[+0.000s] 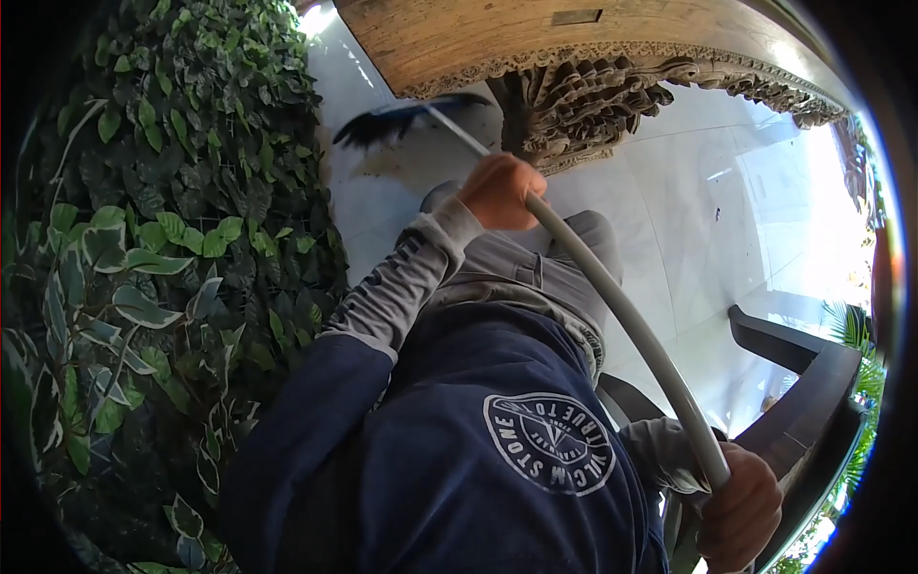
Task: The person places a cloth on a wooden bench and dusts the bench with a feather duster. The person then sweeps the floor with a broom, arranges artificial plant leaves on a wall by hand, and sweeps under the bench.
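A broom crosses the view diagonally, its pale handle running from lower right to upper left. Closed around the handle's middle part is my left hand, in front of my lap. My right hand grips the upper end of the handle, low on the right beside my body. The dark bristles of the broom head spread over the pale floor tiles, near the edge of the carved wooden table. Motion blurs the bristles somewhat. Small dark specks lie on the floor near them.
A wall of leafy plants borders the left side. Ahead stands a wooden table with a carved edge and a carved base. A dark wooden chair is close on my right. Glossy tiles stretch between them.
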Tool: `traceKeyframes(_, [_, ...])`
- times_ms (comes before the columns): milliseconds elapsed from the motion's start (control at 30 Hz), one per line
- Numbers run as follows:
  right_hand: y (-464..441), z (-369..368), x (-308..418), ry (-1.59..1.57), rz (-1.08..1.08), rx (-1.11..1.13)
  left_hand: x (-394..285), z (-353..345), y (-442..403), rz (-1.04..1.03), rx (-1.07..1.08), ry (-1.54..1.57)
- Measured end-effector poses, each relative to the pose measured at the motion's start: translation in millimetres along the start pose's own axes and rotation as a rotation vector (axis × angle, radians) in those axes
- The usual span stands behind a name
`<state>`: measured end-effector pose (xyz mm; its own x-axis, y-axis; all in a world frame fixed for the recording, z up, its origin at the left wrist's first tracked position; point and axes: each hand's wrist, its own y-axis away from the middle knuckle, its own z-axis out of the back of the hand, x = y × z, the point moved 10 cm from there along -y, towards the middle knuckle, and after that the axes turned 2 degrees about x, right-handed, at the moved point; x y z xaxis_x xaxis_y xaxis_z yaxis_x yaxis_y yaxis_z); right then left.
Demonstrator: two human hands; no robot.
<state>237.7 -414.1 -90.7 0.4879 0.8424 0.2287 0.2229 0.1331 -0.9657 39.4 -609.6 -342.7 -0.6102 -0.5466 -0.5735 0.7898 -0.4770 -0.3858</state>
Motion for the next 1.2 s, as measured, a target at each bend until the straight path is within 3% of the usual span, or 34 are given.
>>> traceKeyframes(133, [-7.0, -22.7, -47.9, 0.163, -0.322, 0.155, 27.4, 16.7, -18.6, -0.025, -0.060, -0.012])
traceKeyframes(200, [-4.1, -29.0, -69.7, 0.244, -0.473, 0.234, 58.3, -5.1, -18.1, 0.106, 0.121, 0.046])
traceKeyframes(333, [-0.3, -19.2, -73.6, 0.205, -0.386, 0.221, 31.4, -11.3, -12.1, 0.025, 0.204, 0.007])
traceKeyframes(367, [0.2, -18.8, -74.5, 0.188, -0.378, 0.222, 13.0, -12.9, -8.3, -0.100, 0.162, 0.081])
traceKeyframes(600, [-2.0, -16.0, -71.9, 0.128, -0.316, 0.247, -34.2, -22.9, 6.6, -0.091, 0.377, 0.134])
traceKeyframes(800, [-8.3, -16.4, -52.1, 0.156, -0.306, 0.238, -45.9, 11.7, -12.1, -0.213, 0.176, 0.068])
traceKeyframes(867, [-16.4, -14.7, -47.5, 0.142, -0.287, 0.253, -33.0, 21.5, -17.2, -0.122, 0.022, 0.073])
traceKeyframes(967, [-27.8, -11.4, -43.8, 0.096, -0.240, 0.293, -27.4, 8.8, -21.4, -0.193, -0.131, 0.058])
traceKeyframes(1067, [-36.9, -15.0, -41.9, 0.052, -0.206, 0.314, -23.7, 1.6, -21.2, -0.132, -0.105, 0.110])
traceKeyframes(1200, [-37.4, -12.6, -31.7, -0.003, -0.153, 0.209, -37.2, -3.7, -16.4, -0.146, 0.091, 0.145])
